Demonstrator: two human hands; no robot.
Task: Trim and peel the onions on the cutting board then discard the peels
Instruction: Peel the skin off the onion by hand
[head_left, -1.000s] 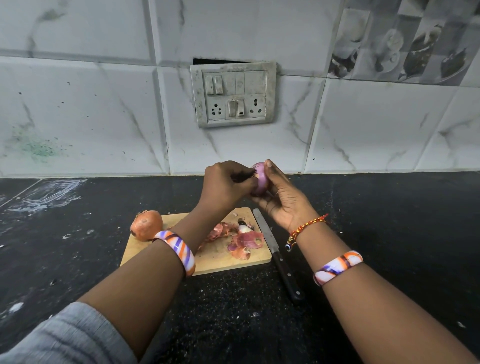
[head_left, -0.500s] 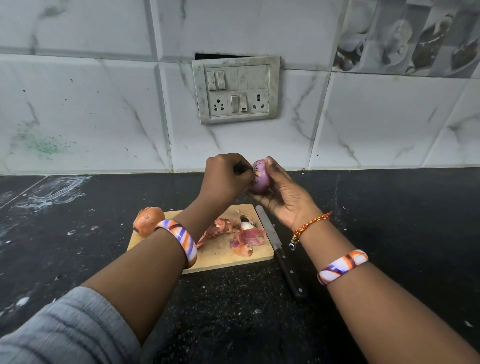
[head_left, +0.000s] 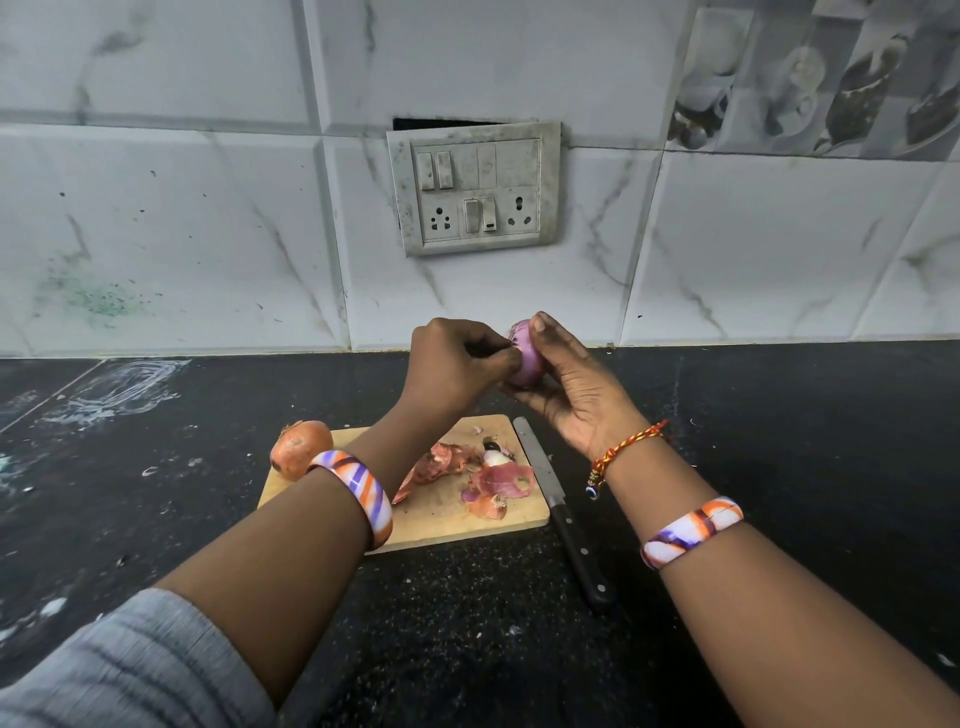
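A purple, mostly peeled onion (head_left: 525, 353) is held in the air above the far edge of the wooden cutting board (head_left: 441, 514). My right hand (head_left: 571, 384) cups it from the right, thumb on top. My left hand (head_left: 457, 364) has its fingers curled and pinches at the onion's left side. An unpeeled brown onion (head_left: 298, 449) sits on the board's far left corner. Loose peels (head_left: 488, 480) and a small white trimmed end (head_left: 493, 458) lie on the board's right half.
A knife (head_left: 558, 506) with a black handle lies on the black counter (head_left: 779, 441) along the board's right edge, blade pointing away. A white tiled wall with a switch and socket plate (head_left: 475, 189) rises behind the counter.
Both hands stay together on the purple onion at the same spot; the left fingers have shifted slightly on its surface. The board, peels and knife have not moved.
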